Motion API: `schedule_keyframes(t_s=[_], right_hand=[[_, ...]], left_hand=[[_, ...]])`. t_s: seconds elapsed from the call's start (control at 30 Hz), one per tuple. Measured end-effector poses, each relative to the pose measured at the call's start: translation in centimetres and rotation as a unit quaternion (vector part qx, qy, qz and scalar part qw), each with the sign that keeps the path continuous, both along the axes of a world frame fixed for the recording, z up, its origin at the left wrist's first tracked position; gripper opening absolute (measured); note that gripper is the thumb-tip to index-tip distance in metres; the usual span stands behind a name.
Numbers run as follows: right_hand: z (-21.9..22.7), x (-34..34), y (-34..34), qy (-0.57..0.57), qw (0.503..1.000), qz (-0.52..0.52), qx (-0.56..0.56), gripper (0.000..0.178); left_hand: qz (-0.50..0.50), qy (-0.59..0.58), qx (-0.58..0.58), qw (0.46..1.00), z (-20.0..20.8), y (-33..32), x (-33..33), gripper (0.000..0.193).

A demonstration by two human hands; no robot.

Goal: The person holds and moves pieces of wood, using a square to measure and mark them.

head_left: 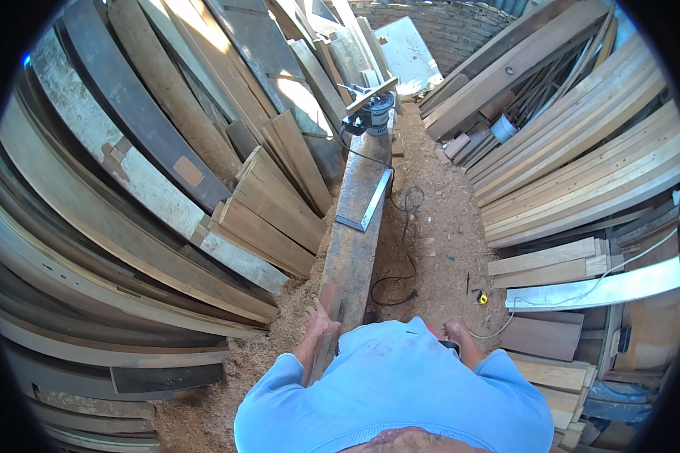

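Observation:
My left hand (pixel 323 322) grips the edge of a narrow wooden board (pixel 329 297) at the near end of a long, worn plank bench (pixel 345 260). Close to my right side, my right hand (pixel 455 330) is closed; my shirt hides most of what it holds, though bits of red and black show beside it. A metal try square (pixel 369 205) lies on the bench farther away. Beyond it, at the far end, stands a router (pixel 375 113) with a grey and black body, and a small wooden strip (pixel 372 96) lies across its top.
Stacked boards (pixel 166 170) lean along the left, and more timber (pixel 574 162) lines the right. A black cord (pixel 389 280) loops over the sawdust-covered floor (pixel 438 226). The yellow tape measure (pixel 483 298) lies at right. A pale cord (pixel 598 285) crosses a white panel (pixel 593 287).

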State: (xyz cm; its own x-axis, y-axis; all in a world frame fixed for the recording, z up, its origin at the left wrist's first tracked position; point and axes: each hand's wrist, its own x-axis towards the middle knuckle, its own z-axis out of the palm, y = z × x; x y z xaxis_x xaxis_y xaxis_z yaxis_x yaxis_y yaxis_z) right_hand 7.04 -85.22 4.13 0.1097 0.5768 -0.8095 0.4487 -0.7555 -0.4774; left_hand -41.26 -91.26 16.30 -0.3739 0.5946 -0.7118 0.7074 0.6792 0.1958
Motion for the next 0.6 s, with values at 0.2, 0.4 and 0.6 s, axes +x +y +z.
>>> schedule_keyframes(t_s=[0.2,0.4,0.6], right_hand=[[3.7,-3.5,3.1,-0.002,0.997,0.075,-0.001,0.016],[3.9,-4.9,3.8,0.016,0.998,0.060,0.012,0.017],[2.8,-4.2,1.8,0.006,1.000,0.025,0.010,0.016]], left_hand=[[0.013,-0.157,0.045,0.987,-2.3,2.3,0.6,0.099],[0.014,-0.078,0.080,0.994,0.1,4.7,2.6,0.088],[-0.001,-0.024,0.089,0.996,-1.7,4.4,2.3,0.091]])
